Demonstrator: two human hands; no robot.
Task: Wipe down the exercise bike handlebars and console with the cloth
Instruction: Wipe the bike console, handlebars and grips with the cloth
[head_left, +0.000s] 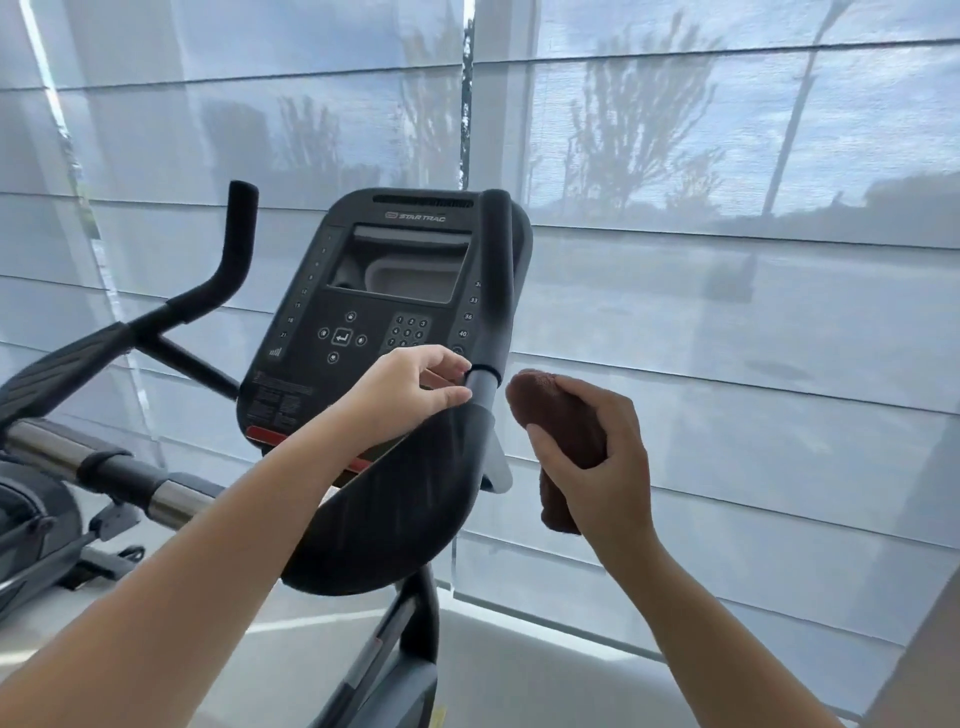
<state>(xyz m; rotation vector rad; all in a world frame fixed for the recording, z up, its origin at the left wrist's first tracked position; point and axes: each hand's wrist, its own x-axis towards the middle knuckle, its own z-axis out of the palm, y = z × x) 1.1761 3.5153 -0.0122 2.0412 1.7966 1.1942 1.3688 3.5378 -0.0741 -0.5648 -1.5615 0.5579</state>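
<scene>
The exercise bike's black console (384, 312), with its dark screen and keypad, stands in the middle of the head view. A black right handlebar (496, 280) rises in front of the console's right edge, and the left handlebar (231, 244) stands upright at the left. My left hand (421, 387) reaches across the console's lower part, its fingertips touching the right handlebar's base beside a thin ring. Just right of that base, my right hand (592, 462) grips a bunched brown cloth (558, 410), which hangs apart from the bar.
A wall of translucent window blinds (727, 312) stands close behind the bike. Another exercise machine with a chrome bar (104, 467) sits at the lower left. The bike's post (405, 649) drops to a pale floor below.
</scene>
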